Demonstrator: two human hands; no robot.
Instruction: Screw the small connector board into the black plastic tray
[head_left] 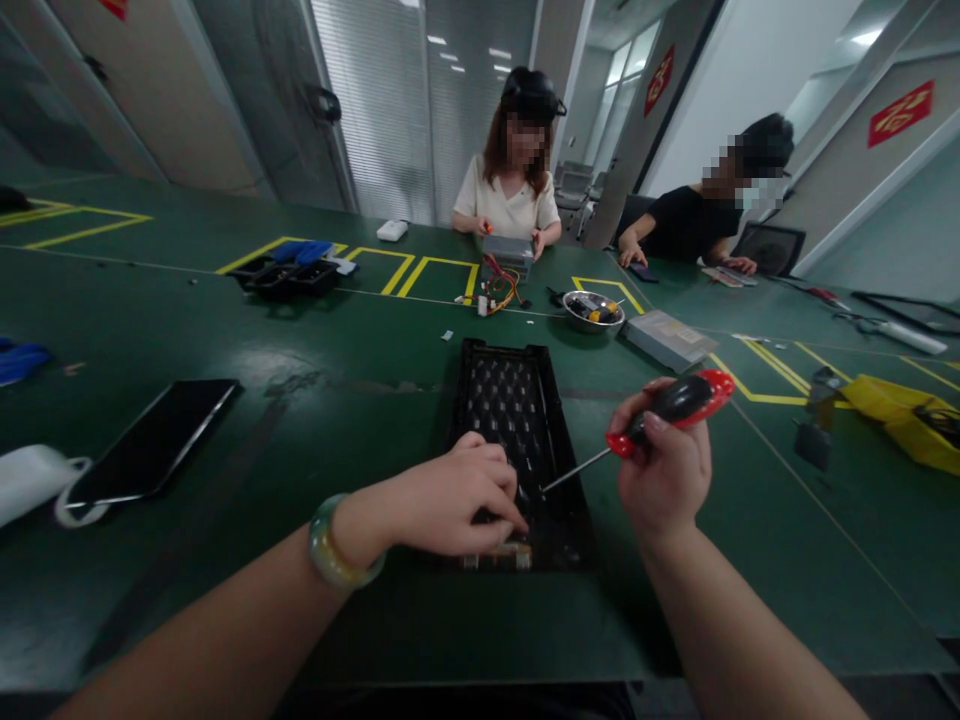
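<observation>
A black plastic panel [565, 470] with a raised rim and a patterned inner face lies on the green table in front of me. My right hand [667, 480] is wrapped round the red and black handle of a screwdriver [679, 408]. Its thin shaft slants down to the left, with the tip over the panel's inside. Over the panel's near left part, my left hand [457, 500] is bent with thumb and fingertips close together; what they pinch, if anything, is hidden. A brownish labelled strip [517, 555] shows just below that hand.
A phone [154, 440] lies at left. Beyond the panel are a black tray [281, 275], a metal bowl [592, 312] of parts and a grey metal box [667, 338]. A yellow bag [900, 415] lies at right. Two people [510, 190] sit across the table.
</observation>
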